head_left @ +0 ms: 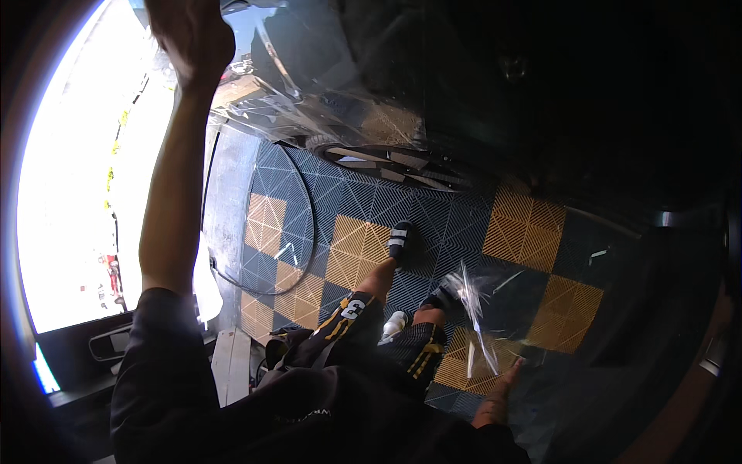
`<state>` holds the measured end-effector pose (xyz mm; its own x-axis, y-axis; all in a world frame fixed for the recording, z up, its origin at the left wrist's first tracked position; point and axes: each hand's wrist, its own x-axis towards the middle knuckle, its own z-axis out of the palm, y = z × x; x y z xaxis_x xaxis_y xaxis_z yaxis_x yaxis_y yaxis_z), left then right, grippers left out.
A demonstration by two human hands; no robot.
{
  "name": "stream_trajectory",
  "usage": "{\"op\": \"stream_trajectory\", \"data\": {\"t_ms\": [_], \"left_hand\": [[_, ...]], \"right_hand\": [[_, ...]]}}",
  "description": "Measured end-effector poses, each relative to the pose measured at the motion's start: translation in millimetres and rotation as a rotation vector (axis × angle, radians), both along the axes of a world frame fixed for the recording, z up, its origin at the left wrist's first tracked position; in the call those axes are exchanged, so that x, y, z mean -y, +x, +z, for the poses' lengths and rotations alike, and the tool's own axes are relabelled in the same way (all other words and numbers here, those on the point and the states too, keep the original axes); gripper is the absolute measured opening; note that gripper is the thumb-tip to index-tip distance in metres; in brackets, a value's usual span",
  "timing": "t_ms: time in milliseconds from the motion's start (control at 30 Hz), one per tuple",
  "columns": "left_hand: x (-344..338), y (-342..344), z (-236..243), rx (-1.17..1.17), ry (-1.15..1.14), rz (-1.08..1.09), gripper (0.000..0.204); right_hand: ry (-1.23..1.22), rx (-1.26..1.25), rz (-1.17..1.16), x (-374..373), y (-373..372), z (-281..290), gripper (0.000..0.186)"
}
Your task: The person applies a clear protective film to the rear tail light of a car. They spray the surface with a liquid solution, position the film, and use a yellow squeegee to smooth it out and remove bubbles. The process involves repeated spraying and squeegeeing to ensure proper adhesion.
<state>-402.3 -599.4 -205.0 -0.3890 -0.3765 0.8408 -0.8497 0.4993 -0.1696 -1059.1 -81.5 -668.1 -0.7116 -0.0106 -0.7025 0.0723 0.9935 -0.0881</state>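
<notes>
Across the top and right of the view stretches a dark, glossy car (479,66), its body in deep shadow toward the right. Beneath it spreads a floor of interlocking ribbed tiles (448,232), dark blue-grey with tan squares among them. A glaringly bright opening (69,193) fills much of the left side. Wrinkled, clear film (305,112) appears to lie against the car's side, above the spoked wheel (394,166), close to the raised left arm. That arm ends in the left hand (193,42) at the upper edge, beside the car; its fingers run out of view, so I cannot tell whether they grip anything. A thin black hose (314,216) curves in a loop over the tiles. Low on the right, a crumpled clear strip (475,321) hangs or lies blurred just beside the right hand (507,381); whether those fingers pinch it or are loose, I cannot tell. Between the person's legs sits a small white bottle-shaped object (394,325), near a black shoe with white bands (399,238). Smallest are the pale scraps (597,254) scattered over the tiles.
</notes>
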Motion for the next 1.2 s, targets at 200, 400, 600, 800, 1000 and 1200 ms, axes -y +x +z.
{"op": "stream_trajectory", "data": {"t_ms": [200,400,600,800,1000,1200], "left_hand": [[-225.9,105.2,-97.3,-0.885,0.06,0.803,0.034],[-380.5,186.3,-235.3,-1.999,0.857,1.247,0.028],[-347.3,193.6,-299.1,-2.273,0.864,0.557,0.037],[-200.3,157.9,-242.1,-1.989,0.666,0.081,0.073],[-129.9,179.7,-205.4,-1.855,1.081,-0.232,0.074],[-157.0,200.5,-207.7,-1.64,1.175,-0.44,0.047]], "right_hand": [[-0.363,0.068,0.471,6.2,75.0,-79.7,0.031],[-0.423,0.891,0.718,218.8,238.3,58.8,0.029],[-0.649,1.042,1.048,277.8,328.3,77.7,0.029],[-0.574,1.572,0.525,256.9,443.6,87.1,0.039],[-0.785,1.601,-0.16,273.9,530.9,117.4,0.059],[-0.96,1.624,-0.594,272.3,556.0,146.8,0.022]]}}
